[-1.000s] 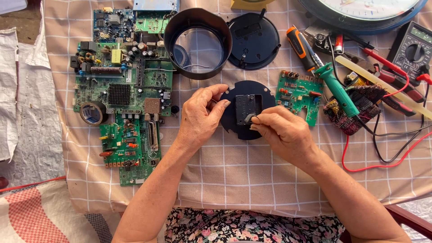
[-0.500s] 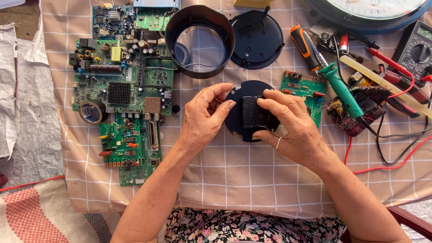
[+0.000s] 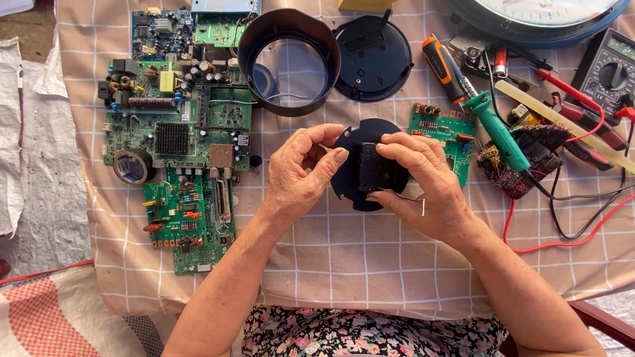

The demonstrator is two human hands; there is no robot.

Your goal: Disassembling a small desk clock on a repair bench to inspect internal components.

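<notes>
A black disc (image 3: 354, 173) is lying in the middle of the checked cloth (image 3: 370, 264), with a small black box (image 3: 372, 166) sitting on its centre. Both hands are working on it. The right hand (image 3: 423, 188) is gripping the box, fingers curled over its top edge and thumb pressing at its lower side, and a thin wire (image 3: 407, 197) is trailing out from under that hand. The left hand (image 3: 301, 168) is closing on the disc's left rim, thumb tip resting on the black face and fingers bent above it.

Just right of the disc a small green board (image 3: 446, 132) is lying partly under the right hand's knuckles. Beyond it a green-handled tool (image 3: 497, 131) is lying slantwise beside an orange-handled screwdriver (image 3: 444, 69). Farther right, red leads (image 3: 569, 228) and black ones are looping toward a multimeter (image 3: 608, 69) at the edge.

Above the disc a black ring (image 3: 289, 61) is standing open-ended on the cloth, touching a round black cover (image 3: 374, 56) to its right. The rim of a large clock (image 3: 549, 16) is showing at the top right.

To the left, well apart from the hands, several green circuit boards (image 3: 178, 125) are lying side by side, with a tape roll (image 3: 132, 166) sitting at their left edge.
</notes>
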